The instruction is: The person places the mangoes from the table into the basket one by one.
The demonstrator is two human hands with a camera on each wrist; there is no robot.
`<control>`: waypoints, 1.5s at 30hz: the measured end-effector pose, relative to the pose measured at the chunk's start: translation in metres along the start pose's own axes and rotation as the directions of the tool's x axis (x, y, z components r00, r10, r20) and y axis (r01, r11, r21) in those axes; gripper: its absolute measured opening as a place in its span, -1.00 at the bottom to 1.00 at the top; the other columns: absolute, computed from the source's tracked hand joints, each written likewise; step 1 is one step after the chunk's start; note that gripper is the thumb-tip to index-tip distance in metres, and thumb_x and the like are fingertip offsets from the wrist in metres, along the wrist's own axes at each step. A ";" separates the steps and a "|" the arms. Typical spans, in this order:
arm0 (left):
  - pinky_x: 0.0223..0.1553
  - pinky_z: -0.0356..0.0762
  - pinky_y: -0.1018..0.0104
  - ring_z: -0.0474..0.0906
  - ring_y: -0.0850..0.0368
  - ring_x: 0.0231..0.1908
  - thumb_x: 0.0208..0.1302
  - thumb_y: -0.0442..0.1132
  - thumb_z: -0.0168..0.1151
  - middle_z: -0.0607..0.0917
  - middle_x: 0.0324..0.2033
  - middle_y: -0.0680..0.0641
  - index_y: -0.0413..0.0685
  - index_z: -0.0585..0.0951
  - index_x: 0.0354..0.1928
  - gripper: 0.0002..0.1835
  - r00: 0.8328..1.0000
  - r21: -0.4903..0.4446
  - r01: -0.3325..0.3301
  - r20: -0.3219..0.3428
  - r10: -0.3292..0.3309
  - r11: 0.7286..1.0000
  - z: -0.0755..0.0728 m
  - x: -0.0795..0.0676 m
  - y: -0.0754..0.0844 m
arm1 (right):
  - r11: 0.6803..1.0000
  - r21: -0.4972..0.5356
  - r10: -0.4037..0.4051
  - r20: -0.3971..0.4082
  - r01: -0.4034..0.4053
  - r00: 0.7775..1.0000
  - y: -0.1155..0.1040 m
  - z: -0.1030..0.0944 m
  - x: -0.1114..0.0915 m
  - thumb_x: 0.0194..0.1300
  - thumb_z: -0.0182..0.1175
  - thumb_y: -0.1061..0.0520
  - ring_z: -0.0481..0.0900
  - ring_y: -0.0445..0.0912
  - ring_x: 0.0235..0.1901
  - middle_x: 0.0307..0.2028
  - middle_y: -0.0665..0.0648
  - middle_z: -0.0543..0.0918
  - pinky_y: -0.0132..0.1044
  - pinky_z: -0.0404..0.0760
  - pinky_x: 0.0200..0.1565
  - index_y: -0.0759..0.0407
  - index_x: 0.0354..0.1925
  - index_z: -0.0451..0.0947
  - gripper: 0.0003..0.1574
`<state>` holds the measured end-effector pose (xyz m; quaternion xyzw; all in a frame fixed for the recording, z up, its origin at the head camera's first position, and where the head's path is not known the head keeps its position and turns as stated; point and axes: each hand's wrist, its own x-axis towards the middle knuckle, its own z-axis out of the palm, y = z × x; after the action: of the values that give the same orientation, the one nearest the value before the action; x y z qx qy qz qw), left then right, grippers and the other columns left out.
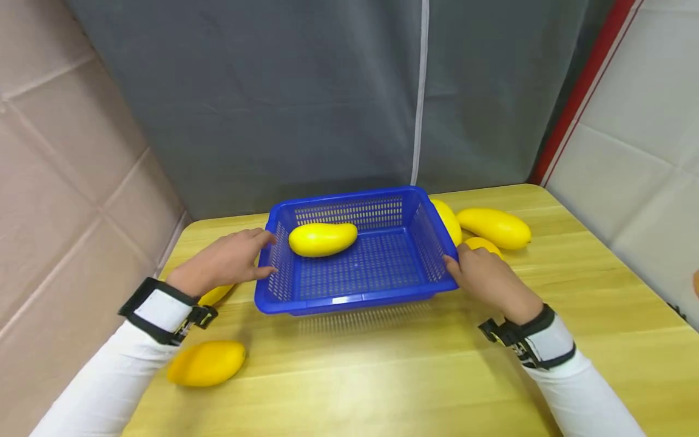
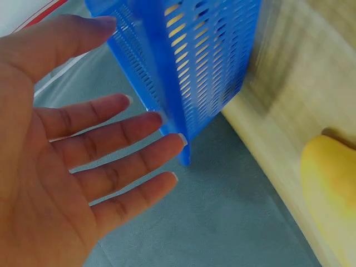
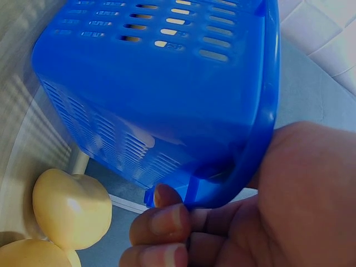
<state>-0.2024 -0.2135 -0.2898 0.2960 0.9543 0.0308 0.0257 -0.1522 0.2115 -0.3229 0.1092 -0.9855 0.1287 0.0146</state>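
A blue plastic basket (image 1: 360, 273) with slotted walls sits toward the back of the table, one yellow mango (image 1: 322, 239) lying in its left part. My right hand (image 1: 494, 276) grips the basket's right rim, fingers curled beneath it in the right wrist view. At the left end, my left hand (image 1: 232, 258) spreads around the rim with thumb and fingers apart. The left wrist view shows those fingers (image 2: 128, 161) nearly straight, tips right at the blue rim (image 2: 161, 72).
On the wooden table (image 1: 349, 376), an orange-yellow mango (image 1: 207, 364) lies front left, and another yellow fruit (image 1: 216, 295) shows partly under the left wrist. Several mangoes (image 1: 494, 227) lie right of the basket. A grey curtain (image 1: 273, 109) hangs behind; pale walls flank the table.
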 end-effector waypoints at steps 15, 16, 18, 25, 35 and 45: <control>-0.27 0.61 0.04 0.60 -0.01 -0.32 0.05 0.08 0.40 0.66 -0.25 -0.10 -0.22 0.60 -0.11 -0.47 0.999 0.024 -0.003 -0.038 0.004 1.000 0.011 -0.059 0.005 | 1.000 -0.010 0.022 0.040 -0.022 0.999 -0.001 -0.001 0.003 0.46 -0.08 -0.01 0.45 0.07 -0.57 -0.54 0.22 0.43 -0.11 0.42 -0.54 0.50 -0.20 0.38 -0.49; -0.27 0.61 0.03 0.60 -0.02 -0.31 0.05 0.07 0.40 0.67 -0.24 -0.10 -0.21 0.61 -0.11 -0.47 0.999 0.028 -0.002 -0.038 0.003 1.000 0.012 -0.064 0.005 | 1.000 -0.010 0.024 0.044 -0.023 0.999 -0.002 -0.002 0.004 0.46 -0.08 -0.02 0.44 0.06 -0.57 -0.54 0.21 0.43 -0.13 0.42 -0.54 0.50 -0.19 0.38 -0.49; -0.29 0.61 0.02 0.61 -0.04 -0.30 0.05 0.09 0.40 0.66 -0.22 -0.11 -0.20 0.61 -0.09 -0.46 1.000 0.030 0.009 -0.027 -0.008 1.000 0.012 -0.073 0.006 | 1.000 -0.011 0.024 0.047 -0.023 0.999 -0.003 -0.003 0.006 0.46 -0.08 -0.02 0.44 0.06 -0.57 -0.54 0.21 0.43 -0.14 0.41 -0.54 0.51 -0.17 0.38 -0.48; -0.26 0.57 -0.09 0.57 -0.12 -0.23 -0.02 0.25 0.38 0.63 -0.15 -0.11 -0.16 0.60 -0.02 -0.32 0.997 0.023 0.055 0.044 -0.056 0.998 0.026 -0.098 0.004 | 0.999 -0.016 0.029 0.031 -0.029 0.999 -0.004 -0.004 0.005 0.45 -0.06 -0.03 0.47 0.10 -0.54 -0.53 0.23 0.45 -0.05 0.45 -0.50 0.50 -0.20 0.40 -0.48; -0.08 0.45 -0.24 0.48 -0.19 0.00 -0.13 0.21 0.47 0.57 0.00 -0.16 -0.17 0.52 0.11 -0.19 0.998 -0.092 0.041 0.059 -0.036 0.995 0.060 -0.116 0.006 | 0.999 -0.011 0.037 0.056 -0.036 0.998 0.004 -0.006 -0.001 0.45 -0.06 -0.01 0.41 0.04 -0.60 -0.57 0.18 0.40 -0.16 0.39 -0.56 0.50 -0.21 0.38 -0.49; -0.12 0.40 -0.32 0.42 -0.22 0.03 -0.32 0.09 0.60 0.53 0.04 -0.16 -0.08 0.51 0.15 -0.11 0.986 -0.125 0.135 0.111 -0.122 0.983 0.073 -0.125 0.004 | 1.000 -0.005 0.000 0.008 0.000 1.000 0.006 0.004 -0.001 0.43 -0.02 -0.01 0.43 0.04 -0.60 -0.59 0.16 0.40 -0.10 0.43 -0.55 0.42 -0.29 0.39 -0.55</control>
<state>-0.0923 -0.2776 -0.3582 0.2326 0.9647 0.0767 0.0962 -0.1529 0.2158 -0.3286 0.1099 -0.9859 0.1258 0.0109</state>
